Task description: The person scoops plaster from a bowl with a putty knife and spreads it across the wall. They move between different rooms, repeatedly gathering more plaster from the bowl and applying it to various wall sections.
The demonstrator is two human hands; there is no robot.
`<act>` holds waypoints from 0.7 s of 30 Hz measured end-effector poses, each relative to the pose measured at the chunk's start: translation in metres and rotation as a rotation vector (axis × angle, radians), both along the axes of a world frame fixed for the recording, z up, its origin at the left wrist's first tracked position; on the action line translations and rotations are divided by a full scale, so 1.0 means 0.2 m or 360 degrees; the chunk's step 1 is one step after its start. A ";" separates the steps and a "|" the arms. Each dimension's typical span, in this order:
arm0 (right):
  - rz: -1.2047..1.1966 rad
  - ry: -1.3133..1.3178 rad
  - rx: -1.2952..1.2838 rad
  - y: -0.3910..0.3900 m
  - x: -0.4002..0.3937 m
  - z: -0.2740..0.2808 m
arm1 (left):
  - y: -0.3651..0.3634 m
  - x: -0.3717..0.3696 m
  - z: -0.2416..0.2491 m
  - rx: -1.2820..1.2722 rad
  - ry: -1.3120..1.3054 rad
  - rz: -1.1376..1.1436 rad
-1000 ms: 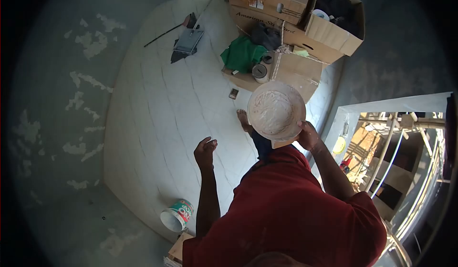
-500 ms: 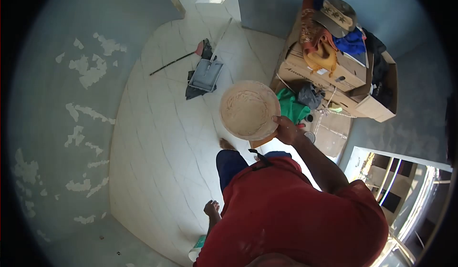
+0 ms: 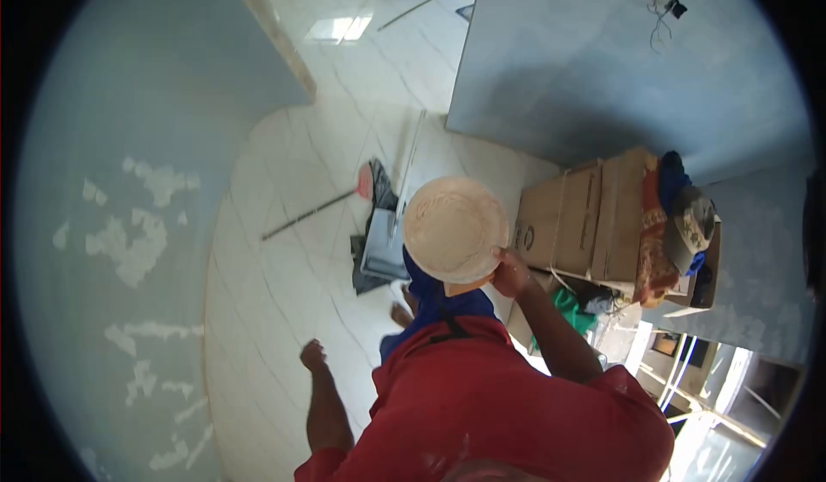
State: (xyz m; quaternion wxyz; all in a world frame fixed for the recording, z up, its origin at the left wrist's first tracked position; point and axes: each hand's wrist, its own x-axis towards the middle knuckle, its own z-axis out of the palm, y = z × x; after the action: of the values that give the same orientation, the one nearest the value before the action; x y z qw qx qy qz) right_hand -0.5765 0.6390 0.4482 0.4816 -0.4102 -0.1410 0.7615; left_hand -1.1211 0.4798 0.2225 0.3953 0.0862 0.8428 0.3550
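Observation:
My right hand (image 3: 511, 274) grips the near right rim of a round bowl (image 3: 456, 228), whose inside is coated with a pale, beige paste. Beneath the bowl's lower edge an orange-brown flat piece (image 3: 469, 287) shows; what it belongs to is hidden. My left hand (image 3: 315, 355) hangs out to the left over the tiled floor, its fingers curled and nothing seen in them. Just past the bowl, on the left, a grey dustpan-like tray (image 3: 385, 245) lies on black plastic (image 3: 368, 279).
A broom (image 3: 311, 215) lies left of the tray. Stacked cardboard boxes (image 3: 559, 224) with cloths and a cap (image 3: 693, 219) stand at the right. A patched wall (image 3: 129, 241) runs along the left. A wall end (image 3: 297, 77) juts in ahead.
The view has shifted, showing more floor ahead and moving the boxes lower. My left hand has swung forward and out from my body. The bowl stays in my right hand.

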 end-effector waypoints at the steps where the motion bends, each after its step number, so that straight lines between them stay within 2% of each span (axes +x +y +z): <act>1: -0.0051 0.0003 -0.0004 0.16 -0.04 0.03 | 0.37 -0.29 -0.28 0.0409 0.0287 -0.0419; 2: -0.0003 0.0046 0.0007 0.31 -0.05 -0.03 | 0.84 -0.31 -0.09 0.0283 0.0363 -0.0513; 3: -0.0032 0.0034 0.0038 0.49 -0.07 -0.04 | 1.23 -0.33 0.03 0.0445 0.0373 -0.0549; 4: -0.0008 0.0110 0.0053 0.67 -0.11 -0.06 | 1.59 -0.27 0.24 0.0472 0.0590 -0.0690; 5: 0.0026 0.0195 0.0066 0.85 -0.14 -0.09 | 1.92 -0.26 0.31 0.0630 0.0708 -0.0719; 7: 0.0053 0.0227 0.0095 1.25 -0.20 -0.19 | 2.46 -0.07 0.61 0.0665 0.0594 -0.0605; 9: 0.0124 0.0394 0.0076 1.72 -0.22 -0.40 | 2.88 -0.02 0.59 0.0774 0.0792 -0.0615; 10: 0.0126 0.0443 0.0007 1.98 -0.24 -0.47 | 3.07 -0.02 0.54 0.0699 0.0946 -0.0777; 11: 0.0090 0.0418 0.0003 2.25 -0.26 -0.35 | 3.22 0.02 0.43 0.0824 0.1274 -0.0940; 12: 0.0030 0.0380 0.0114 2.34 -0.27 -0.29 | 3.38 0.08 0.51 0.0760 0.0819 -0.0790; 13: -0.0031 0.0338 0.0223 2.52 -0.26 -0.30 | 3.33 0.11 0.31 0.0760 0.0476 -0.0435; 14: -0.0036 0.0301 0.0075 2.71 -0.26 -0.29 | 3.40 0.21 0.13 0.0496 0.0290 -0.0519; 15: 0.0066 0.0160 0.0125 3.04 -0.15 -0.28 | 3.41 0.27 0.07 0.0004 0.0057 -0.0442; 17: -0.0178 0.0094 0.0106 3.32 -0.12 -0.02 | 3.49 0.34 0.00 -0.0320 -0.0173 -0.0447; 18: -0.0273 0.0122 0.0065 3.44 -0.11 0.00 | 3.57 0.42 -0.01 -0.0439 -0.0230 -0.0487; 19: -0.0361 0.0119 0.0064 3.46 -0.04 -0.11 | 3.64 0.48 -0.08 -0.0497 -0.0270 -0.0530; 21: -0.0481 0.0098 -0.0019 3.63 0.04 0.03 | 3.94 0.59 -0.06 -0.0580 -0.0281 -0.0645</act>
State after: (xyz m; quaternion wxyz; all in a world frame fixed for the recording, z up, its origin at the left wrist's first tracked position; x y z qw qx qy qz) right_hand -0.5688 1.3653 0.4544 0.5925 -0.4059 -0.0583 0.6933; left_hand -1.0023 1.2685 0.2103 0.5391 0.1492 0.8206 0.1177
